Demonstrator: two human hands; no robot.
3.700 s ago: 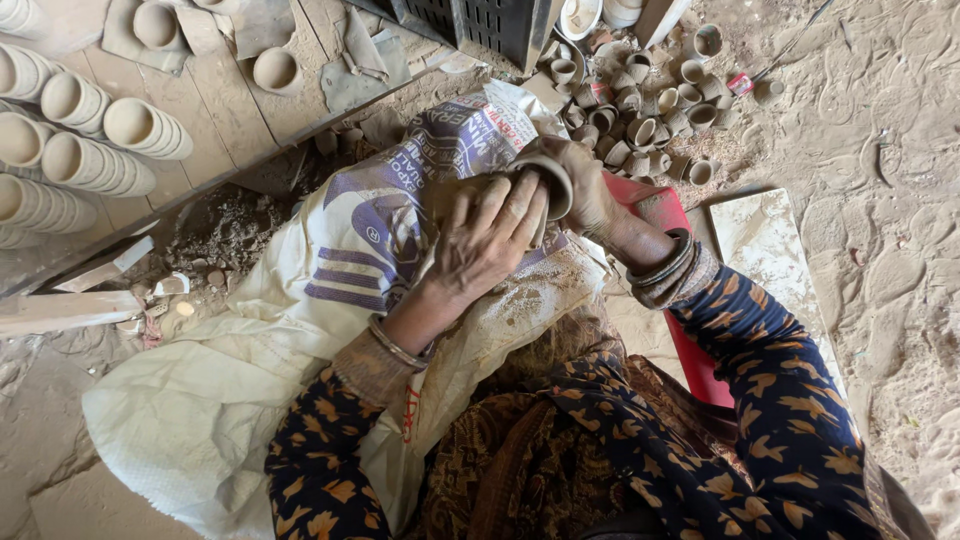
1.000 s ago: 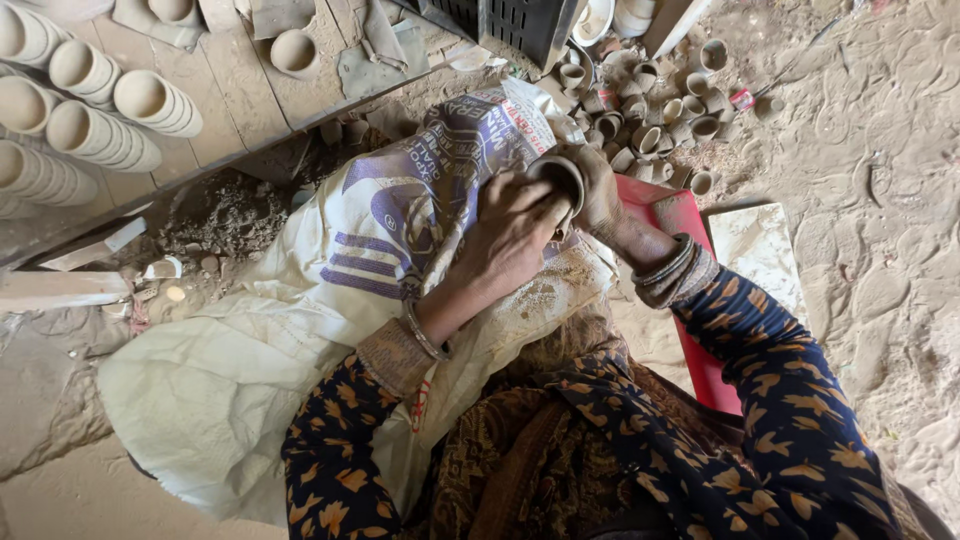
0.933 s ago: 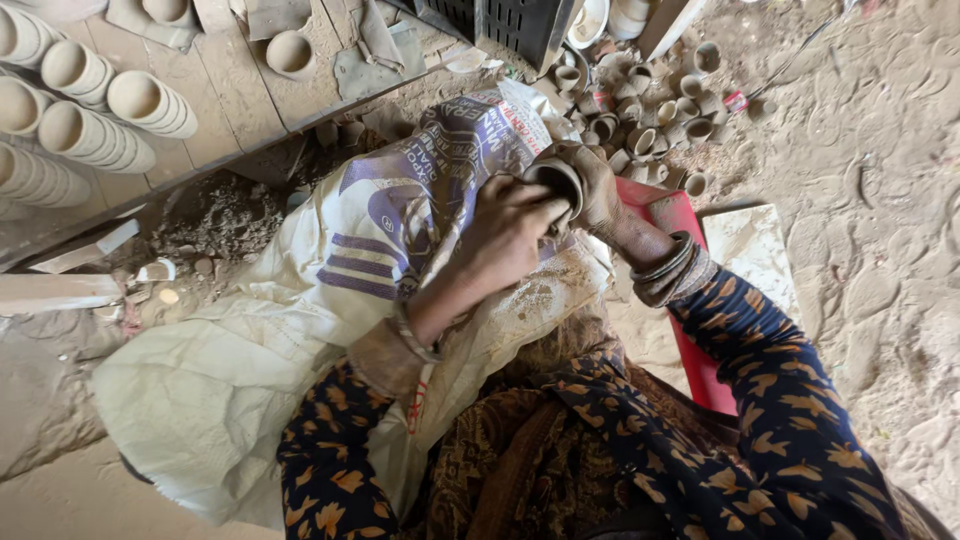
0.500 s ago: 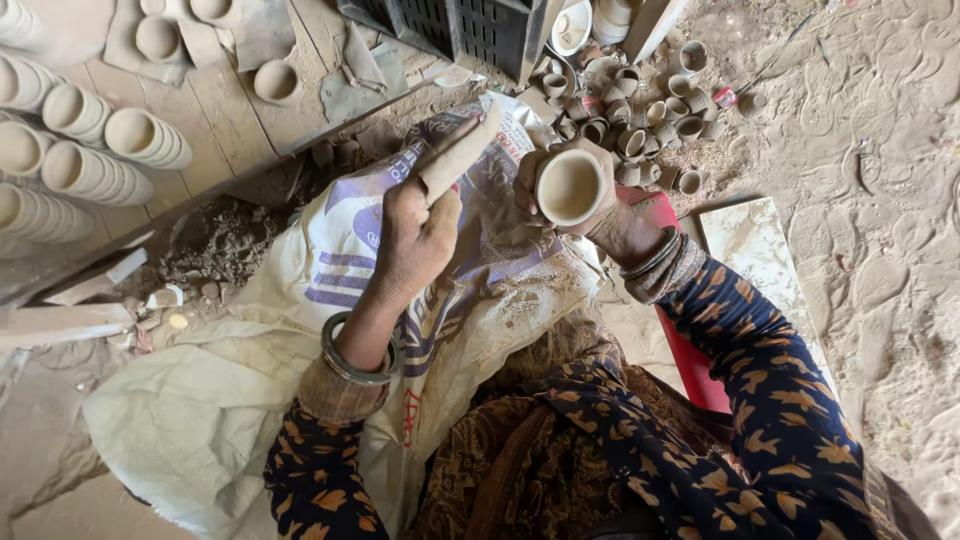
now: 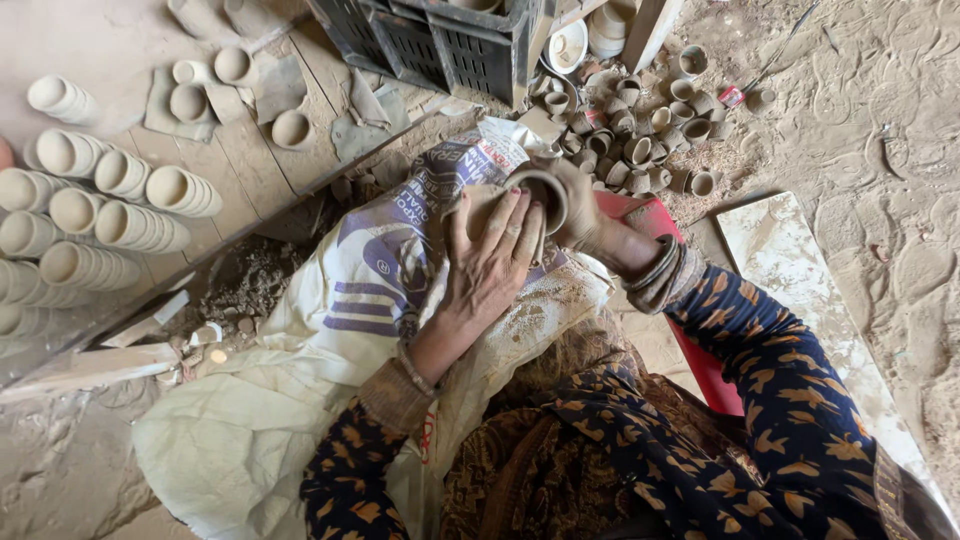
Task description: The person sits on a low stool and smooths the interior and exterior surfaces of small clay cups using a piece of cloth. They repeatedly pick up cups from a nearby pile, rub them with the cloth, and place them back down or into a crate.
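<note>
Head view, looking straight down, and both hands meet at one small clay cup (image 5: 540,195) held out over the lap. The right hand (image 5: 580,205) is wrapped round the cup from its far side, fingers closed on the wall, rim turned towards the camera. The left hand (image 5: 490,262) lies flat against the near side of the cup, fingers spread and pressed to the clay, palm down; it looks to have a flat brownish piece (image 5: 478,200) pinned under the fingertips against the cup, though what that piece is I cannot tell. So hands together, both on the cup, bangles at each wrist.

Under them a white woven sack (image 5: 330,330) with purple stripes is draped across the knees, dusted with clay crumbs. Just beyond the cup, a heap of small unfired cups (image 5: 640,130) sits on the dirt floor. Up left, rows of stacked cups (image 5: 100,215) lie on their sides on wooden planks (image 5: 250,150). A dark plastic crate (image 5: 440,40) stands at the top, a pale flat slab (image 5: 800,290) lies on the right, and a red mat (image 5: 700,360) shows beneath the right forearm
</note>
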